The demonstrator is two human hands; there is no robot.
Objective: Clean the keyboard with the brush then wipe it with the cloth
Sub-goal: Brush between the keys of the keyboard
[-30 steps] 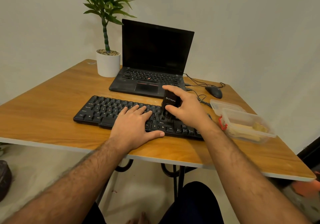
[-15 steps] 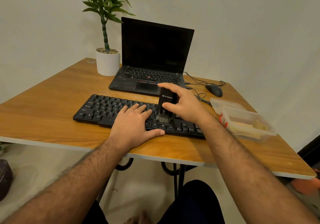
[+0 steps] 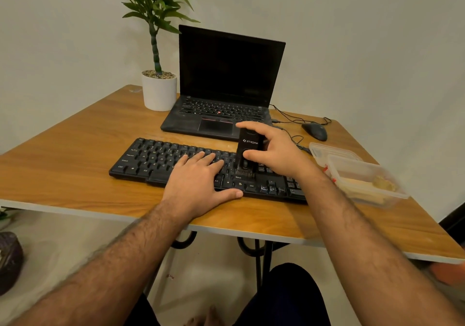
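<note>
Head view, one entry per item.

Keyboard (image 3: 161, 161): black, full width, lying flat on the desk (image 3: 75, 174) in front of the laptop (image 3: 226, 86). Long axis runs left to right across my body, near edge parallel to the desk edge.

Left hand (image 3: 198, 183): spread flat, palm down, fingers resting on the middle keys, thumb stretched along the near edge of the keyboard. It holds nothing; I judge that it pins the keyboard against sliding.

Right hand (image 3: 274, 149): closed around the brush (image 3: 247, 149), thumb on the front face, index finger hooked over the top.

Brush: black, upright, lettered face towards me, bristles pointing down into the keys just right of my left fingertips, near the right shift row.

Container (image 3: 362, 174): clear plastic, lid off beside it, at the right end of the keyboard. Pale contents inside; whether that is the cloth I cannot tell.

Mouse (image 3: 314, 130): beyond my right hand, cable trailing to the laptop.

Working relation: the brush stands on the right-centre keys, so unbrushed ground lies along the long axis to either side. The right end, under my right forearm, is closer to the brush hand; the left half lies beyond my left hand, which would have to shift first.

Stage, as I judge it: brushing; wiping not begun.
</note>
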